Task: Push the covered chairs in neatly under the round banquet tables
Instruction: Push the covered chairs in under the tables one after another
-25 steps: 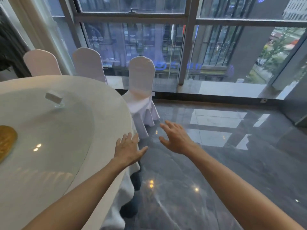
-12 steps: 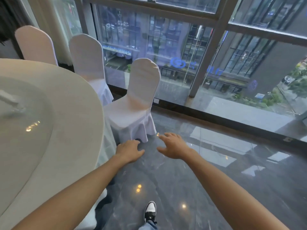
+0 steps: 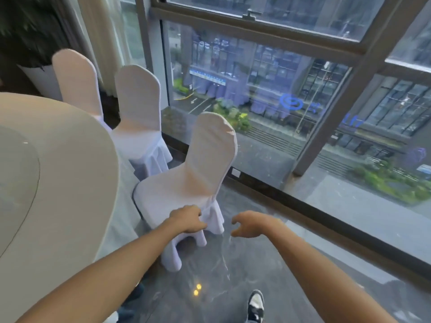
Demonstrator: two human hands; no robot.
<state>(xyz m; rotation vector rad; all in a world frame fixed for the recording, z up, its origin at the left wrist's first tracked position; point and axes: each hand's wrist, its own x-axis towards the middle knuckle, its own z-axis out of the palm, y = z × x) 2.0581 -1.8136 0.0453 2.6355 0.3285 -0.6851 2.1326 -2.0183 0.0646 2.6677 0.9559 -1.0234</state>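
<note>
Head view: chair (image 3: 186, 183) faces table (image 3: 77, 183); left hand (image 3: 187, 219) grips seat; right hand (image 3: 250, 223) loose.

One view only, worn on the person's head, looking forward and steeply down with a wide-angle bend that curves the window frame (image 3: 335, 127) at 1 o'clock. Both forearms run up from the bottom edge to the left hand (image 3: 187, 219) and right hand (image 3: 253, 223) near centre, close to the lens, with a shoe (image 3: 256, 305) on the floor (image 3: 291, 264) directly below at 6 o'clock. The round surface (image 3: 58, 183) fills 9 o'clock, the nearest covered chair (image 3: 198, 173) sits dead centre, two more chairs recede toward 11 o'clock, and no second view shares the scene.
</note>
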